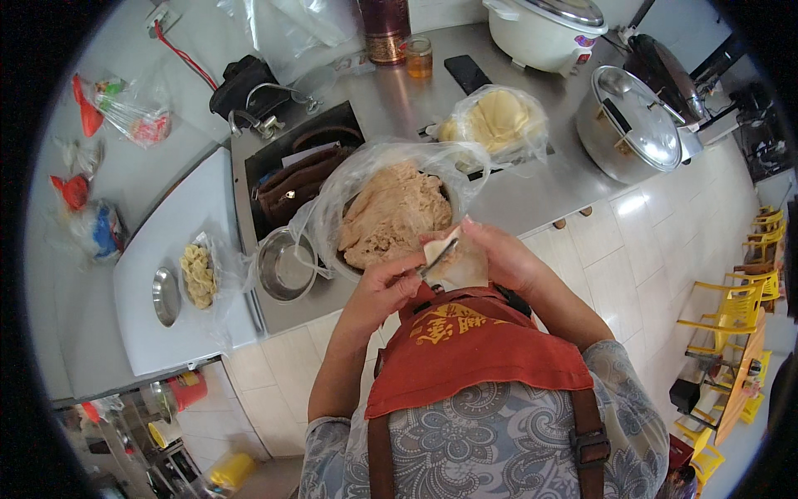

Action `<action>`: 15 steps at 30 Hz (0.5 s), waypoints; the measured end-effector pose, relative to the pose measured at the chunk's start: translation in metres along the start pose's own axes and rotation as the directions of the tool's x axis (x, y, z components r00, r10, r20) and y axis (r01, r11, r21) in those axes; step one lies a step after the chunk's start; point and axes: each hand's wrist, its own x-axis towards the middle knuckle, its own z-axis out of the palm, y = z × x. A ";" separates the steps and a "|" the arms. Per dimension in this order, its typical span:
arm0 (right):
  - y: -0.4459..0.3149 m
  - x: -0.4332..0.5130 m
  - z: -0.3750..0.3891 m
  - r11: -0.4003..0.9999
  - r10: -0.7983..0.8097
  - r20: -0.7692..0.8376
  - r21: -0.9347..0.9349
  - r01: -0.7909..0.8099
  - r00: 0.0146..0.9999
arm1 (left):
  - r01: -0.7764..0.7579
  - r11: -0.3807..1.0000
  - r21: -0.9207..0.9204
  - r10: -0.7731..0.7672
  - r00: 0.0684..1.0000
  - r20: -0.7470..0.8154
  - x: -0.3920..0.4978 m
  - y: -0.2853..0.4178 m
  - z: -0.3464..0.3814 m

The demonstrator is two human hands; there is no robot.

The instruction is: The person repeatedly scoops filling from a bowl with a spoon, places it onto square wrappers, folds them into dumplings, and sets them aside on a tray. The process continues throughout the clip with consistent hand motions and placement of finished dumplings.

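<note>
My left hand [389, 287] grips a thin dark spreader or stick [440, 257] by its near end. Its blade lies on a pale dough wrapper [464, 268], which my right hand [499, 252] holds up from the other side. A smear of filling seems to show on the wrapper, though my fingers partly cover it. Just beyond both hands, a large mound of pinkish minced filling [399, 212] fills a metal bowl lined with a clear plastic bag [318, 193]. Farther back, a stack of pale yellow wrappers [499, 118] sits in another clear bag.
An empty steel bowl [287, 265] stands left of the filling, near a sink holding a brown handbag [299, 187]. Folded dumplings [198, 274] and a small steel dish [166, 296] rest on a white lid [137, 330]. A lidded pot [629, 125] stands right, a phone [467, 73] behind.
</note>
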 end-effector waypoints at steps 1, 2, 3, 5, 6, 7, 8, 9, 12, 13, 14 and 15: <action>-0.003 -0.001 -0.004 1.000 -0.026 0.035 0.002 0.026 0.999 | -0.100 0.990 0.095 0.101 0.995 -0.012 0.001 0.000 0.008; -0.006 -0.001 -0.009 0.998 -0.061 0.104 0.017 0.060 0.993 | -0.183 0.968 0.173 0.183 0.983 0.016 0.001 0.001 0.013; -0.008 -0.001 -0.015 0.995 -0.096 0.174 0.034 0.092 0.980 | -0.227 0.887 0.402 0.255 0.967 -0.017 0.001 0.002 0.019; -0.007 -0.002 -0.025 0.981 -0.100 0.143 -0.150 0.122 0.985 | -0.230 0.613 0.756 0.350 0.937 0.002 -0.001 0.006 0.029; -0.006 -0.003 -0.031 0.961 -0.104 0.128 -0.242 0.133 0.986 | -0.198 0.557 0.807 0.334 0.943 0.001 0.000 0.007 0.035; -0.006 -0.004 -0.037 0.960 -0.084 0.089 -0.259 0.104 0.992 | -0.159 0.503 0.849 0.318 0.948 -0.011 0.001 0.008 0.042; -0.006 -0.006 -0.043 0.959 -0.062 0.049 -0.275 0.073 0.997 | -0.122 0.456 0.881 0.304 0.952 -0.026 0.003 0.008 0.049; -0.006 -0.008 -0.049 0.963 -0.015 -0.011 -0.270 0.011 1.000 | -0.089 0.434 0.896 0.292 0.955 -0.047 0.006 0.007 0.056; -0.010 -0.014 -0.064 0.932 -0.157 0.044 -0.324 0.162 0.987 | -0.021 0.416 0.909 0.317 0.940 -0.124 0.018 0.005 0.078; -0.014 -0.015 -0.069 0.918 -0.173 0.034 -0.357 0.173 0.984 | -0.014 0.429 0.903 0.358 0.921 -0.156 0.022 0.003 0.086; -0.018 -0.018 -0.074 0.920 -0.176 0.025 -0.353 0.173 0.984 | -0.008 0.452 0.892 0.394 0.899 -0.191 0.026 0.001 0.094; -0.021 -0.020 -0.080 0.921 -0.177 0.015 -0.350 0.171 0.984 | 0.005 0.440 0.898 0.400 0.894 -0.201 0.029 -0.002 0.103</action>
